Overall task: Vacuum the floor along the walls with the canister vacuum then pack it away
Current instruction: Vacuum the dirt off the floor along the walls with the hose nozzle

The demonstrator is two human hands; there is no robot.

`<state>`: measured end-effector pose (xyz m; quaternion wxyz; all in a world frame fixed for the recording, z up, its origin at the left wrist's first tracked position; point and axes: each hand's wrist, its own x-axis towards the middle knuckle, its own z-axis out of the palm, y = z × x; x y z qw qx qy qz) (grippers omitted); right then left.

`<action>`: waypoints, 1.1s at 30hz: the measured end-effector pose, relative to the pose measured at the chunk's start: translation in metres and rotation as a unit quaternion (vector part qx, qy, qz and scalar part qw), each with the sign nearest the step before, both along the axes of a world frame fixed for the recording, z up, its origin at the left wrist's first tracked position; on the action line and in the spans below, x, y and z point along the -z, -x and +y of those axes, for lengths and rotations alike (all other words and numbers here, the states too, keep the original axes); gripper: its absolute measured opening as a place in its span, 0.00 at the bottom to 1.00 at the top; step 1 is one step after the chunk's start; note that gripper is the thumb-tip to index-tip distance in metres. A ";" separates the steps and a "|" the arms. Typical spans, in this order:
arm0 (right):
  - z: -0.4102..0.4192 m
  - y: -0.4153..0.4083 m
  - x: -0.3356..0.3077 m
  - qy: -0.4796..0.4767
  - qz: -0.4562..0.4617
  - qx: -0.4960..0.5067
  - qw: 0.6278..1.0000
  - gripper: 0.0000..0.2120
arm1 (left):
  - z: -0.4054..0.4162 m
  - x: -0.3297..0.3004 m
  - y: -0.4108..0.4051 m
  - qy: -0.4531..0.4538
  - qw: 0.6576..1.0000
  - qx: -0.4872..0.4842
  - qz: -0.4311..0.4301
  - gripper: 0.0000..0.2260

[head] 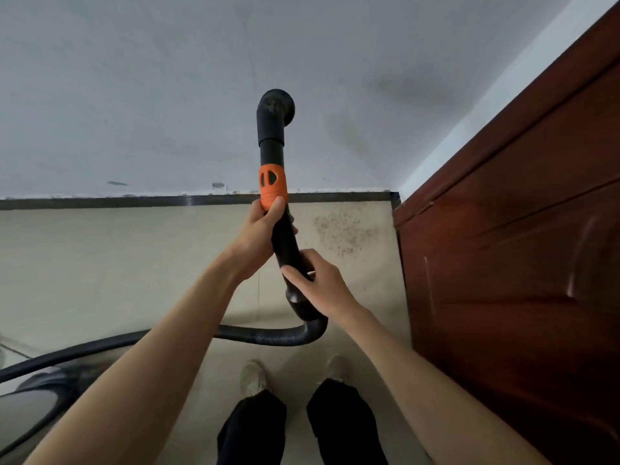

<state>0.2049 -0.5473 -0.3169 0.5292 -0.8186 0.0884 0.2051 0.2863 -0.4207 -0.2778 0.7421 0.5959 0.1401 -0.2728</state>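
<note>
Both hands' grip (265,234) holds wand (273,152), seemingly near door (510,229).

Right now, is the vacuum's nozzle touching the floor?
No: both hands hold the wand raised, and its nozzle stands up against the wall.

My one head camera looks steeply down from close above, floor (100,263) lower frame, wall (167,78) seemingly filling the upper.

A wooden door (510,263) closed off the right side, near the right hand (315,280). A wall (167,95) and dark baseboard (100,202) blocked ahead. Open floor (100,263) lay left, crossed by 1 hose (268,337).
</note>
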 end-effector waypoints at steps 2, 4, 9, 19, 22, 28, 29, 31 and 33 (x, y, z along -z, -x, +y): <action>0.008 0.000 0.043 -0.012 0.022 0.005 1.000 0.14 | 0.004 0.044 -0.006 -0.007 0.999 0.027 0.016 0.09; 0.014 0.001 0.065 -0.007 0.038 0.002 0.999 0.15 | 0.011 0.068 -0.007 -0.007 0.999 0.031 0.038 0.10; 0.023 -0.002 0.153 -0.043 0.100 0.012 0.994 0.15 | 0.029 0.166 -0.013 0.037 0.991 -0.002 0.126 0.10; -0.004 -0.006 0.343 0.046 0.082 -0.056 0.994 0.15 | 0.005 0.375 -0.030 0.039 0.970 -0.045 0.238 0.17; -0.025 -0.019 0.395 0.127 0.067 -0.110 0.983 0.18 | -0.009 0.432 -0.035 -0.007 0.968 -0.023 0.252 0.20; -0.056 -0.052 0.466 0.142 0.043 -0.098 0.984 0.17 | -0.060 0.501 -0.059 -0.060 0.970 -0.068 0.226 0.19; -0.059 -0.060 0.473 0.151 0.033 -0.092 0.984 0.17 | -0.069 0.508 -0.063 -0.069 0.972 -0.069 0.215 0.17; -0.066 -0.075 0.485 0.154 0.021 -0.075 0.985 0.16 | -0.084 0.520 -0.070 -0.078 0.976 -0.062 0.192 0.17; -0.070 -0.082 0.498 0.149 0.015 -0.065 0.987 0.16 | -0.094 0.534 -0.077 -0.082 0.978 -0.059 0.180 0.20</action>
